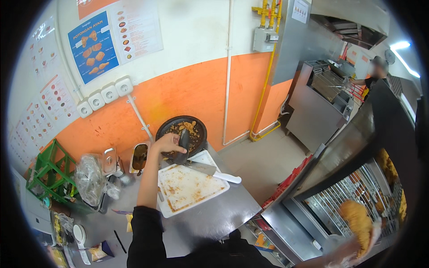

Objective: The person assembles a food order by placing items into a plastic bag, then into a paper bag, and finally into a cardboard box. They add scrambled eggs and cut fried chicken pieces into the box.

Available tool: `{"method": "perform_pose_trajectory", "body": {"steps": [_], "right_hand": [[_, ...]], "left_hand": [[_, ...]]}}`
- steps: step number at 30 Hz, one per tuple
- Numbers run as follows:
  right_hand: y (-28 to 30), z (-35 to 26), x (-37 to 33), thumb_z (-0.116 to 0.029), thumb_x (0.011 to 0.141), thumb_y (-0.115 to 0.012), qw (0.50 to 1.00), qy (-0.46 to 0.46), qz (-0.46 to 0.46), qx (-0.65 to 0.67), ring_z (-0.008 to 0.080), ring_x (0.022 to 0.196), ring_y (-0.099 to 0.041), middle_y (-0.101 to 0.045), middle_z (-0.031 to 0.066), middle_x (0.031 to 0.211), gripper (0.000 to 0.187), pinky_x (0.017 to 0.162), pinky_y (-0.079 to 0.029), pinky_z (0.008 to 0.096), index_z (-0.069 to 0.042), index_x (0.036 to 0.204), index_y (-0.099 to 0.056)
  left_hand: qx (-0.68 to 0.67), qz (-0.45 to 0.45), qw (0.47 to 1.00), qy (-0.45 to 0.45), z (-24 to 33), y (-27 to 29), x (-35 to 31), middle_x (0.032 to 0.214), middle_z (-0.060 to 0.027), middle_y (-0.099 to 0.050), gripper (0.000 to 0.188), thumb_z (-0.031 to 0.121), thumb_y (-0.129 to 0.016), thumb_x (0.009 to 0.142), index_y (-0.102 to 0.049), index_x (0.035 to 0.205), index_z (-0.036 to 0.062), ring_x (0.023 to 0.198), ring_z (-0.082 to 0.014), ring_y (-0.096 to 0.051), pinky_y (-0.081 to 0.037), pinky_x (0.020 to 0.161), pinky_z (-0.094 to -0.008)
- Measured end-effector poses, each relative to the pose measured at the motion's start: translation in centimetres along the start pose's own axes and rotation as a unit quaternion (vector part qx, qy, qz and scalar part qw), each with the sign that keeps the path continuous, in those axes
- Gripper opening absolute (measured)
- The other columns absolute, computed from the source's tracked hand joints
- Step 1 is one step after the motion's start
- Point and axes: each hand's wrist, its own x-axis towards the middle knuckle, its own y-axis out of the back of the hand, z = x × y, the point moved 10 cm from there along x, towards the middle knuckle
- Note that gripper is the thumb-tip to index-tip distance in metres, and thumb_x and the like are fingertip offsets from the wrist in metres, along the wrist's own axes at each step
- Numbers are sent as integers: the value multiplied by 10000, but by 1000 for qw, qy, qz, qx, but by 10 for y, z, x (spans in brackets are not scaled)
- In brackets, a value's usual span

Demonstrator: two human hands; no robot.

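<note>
My left hand [168, 144] is closed round a dark stone pestle [181, 157], over the near side of a round black mortar [160, 130]. Reddish-brown paste and crumbled bits cover the mortar's bowl. In front of it lies a white cutting board [190, 190] smeared with crumbs, and a broad knife [229, 177] with a white handle rests across its far right part. Far to the right, my right hand [374, 232], in a clear plastic glove, grips a golden piece of fried chicken [354, 215] at the wire rack [330, 201] of a warming cabinet.
On the steel table [223, 207] stand a sauce container [140, 156], a bagged item [89, 176] and a green plastic rack [51, 172]. Sockets [109, 92] line the wall. A person [377, 73] stands by the fryers [319, 100] at the back right.
</note>
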Motion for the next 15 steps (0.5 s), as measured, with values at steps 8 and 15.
{"method": "perform_pose_trajectory", "body": {"steps": [8, 15], "right_hand": [[-305, -9, -158, -257, 888, -557, 834, -177, -382, 358, 337, 1105, -588, -610, 185, 1182, 367, 1017, -402, 468, -6, 1154, -580], [-443, -58, -370, -25, 834, -473, 515, -366, -521, 574, 240, 1355, -351, -475, 135, 1375, 443, 1139, -218, 387, -43, 1273, -528]], "left_hand": [[379, -102, 918, 59, -67, 3, 128, 763, -162, -658, 533, 434, -825, 570, -659, 789, -22, 718, -308, -626, -476, 655, -404], [419, -142, 890, 115, -79, -39, 152, 1173, -138, -634, 563, 347, -799, 675, -653, 1174, 130, 1101, -297, -603, -501, 892, -395]]}}
